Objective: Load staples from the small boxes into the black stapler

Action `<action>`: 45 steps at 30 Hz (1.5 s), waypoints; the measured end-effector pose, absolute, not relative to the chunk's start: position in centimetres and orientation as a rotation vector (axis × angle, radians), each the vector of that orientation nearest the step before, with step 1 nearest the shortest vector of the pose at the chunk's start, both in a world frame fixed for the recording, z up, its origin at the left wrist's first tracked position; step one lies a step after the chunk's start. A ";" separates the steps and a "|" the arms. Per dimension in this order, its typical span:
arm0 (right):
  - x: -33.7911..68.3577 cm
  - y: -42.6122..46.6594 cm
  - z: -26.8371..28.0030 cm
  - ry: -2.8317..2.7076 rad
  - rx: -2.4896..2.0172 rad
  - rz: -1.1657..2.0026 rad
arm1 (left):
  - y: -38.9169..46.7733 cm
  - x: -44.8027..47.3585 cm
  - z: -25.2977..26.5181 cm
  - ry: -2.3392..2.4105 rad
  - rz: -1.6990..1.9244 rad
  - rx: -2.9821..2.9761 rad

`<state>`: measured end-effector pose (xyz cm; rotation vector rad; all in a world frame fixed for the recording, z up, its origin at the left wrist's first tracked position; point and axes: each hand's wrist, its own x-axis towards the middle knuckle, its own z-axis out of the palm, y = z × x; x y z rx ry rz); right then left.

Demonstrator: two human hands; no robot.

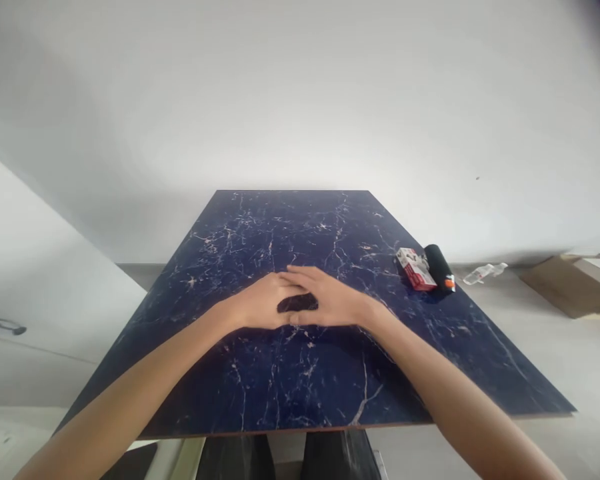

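Over the middle of a dark blue marbled table [280,373], my left hand [260,301] and my right hand [337,300] meet. The fingers of my right hand lie across those of my left hand, and the two thumbs touch or nearly touch at the tips. A gap between fingers and thumbs shows the table top through it. Both hands have their fingers stretched out and hold nothing that I can see. Part of my left fingers is hidden under the right ones.
At the table's right edge lie a red and white box [417,270] and a black cylinder [439,268] with an orange mark. Beyond, on the floor, are a clear plastic item [485,273] and a cardboard box [565,287]. A white wall [290,93] stands behind the table.
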<state>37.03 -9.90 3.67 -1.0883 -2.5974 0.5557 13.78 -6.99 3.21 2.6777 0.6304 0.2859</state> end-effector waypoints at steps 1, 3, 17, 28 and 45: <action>36.2 -10.0 3.1 -2.628 -1.085 0.606 | -7.4 12.7 2.8 0.692 0.250 2.674; 35.5 -10.6 2.0 -2.656 -1.102 0.638 | -8.0 11.4 1.9 0.775 0.174 2.675; 36.5 -11.6 1.9 -2.639 -1.254 0.659 | -8.4 11.4 1.0 0.784 0.096 2.701; 36.7 -11.7 2.3 -2.607 -1.258 0.666 | -8.5 11.7 1.1 0.822 0.108 2.699; 44.4 -10.0 5.4 -2.045 -1.778 0.080 | -8.3 11.5 2.2 1.000 0.240 2.809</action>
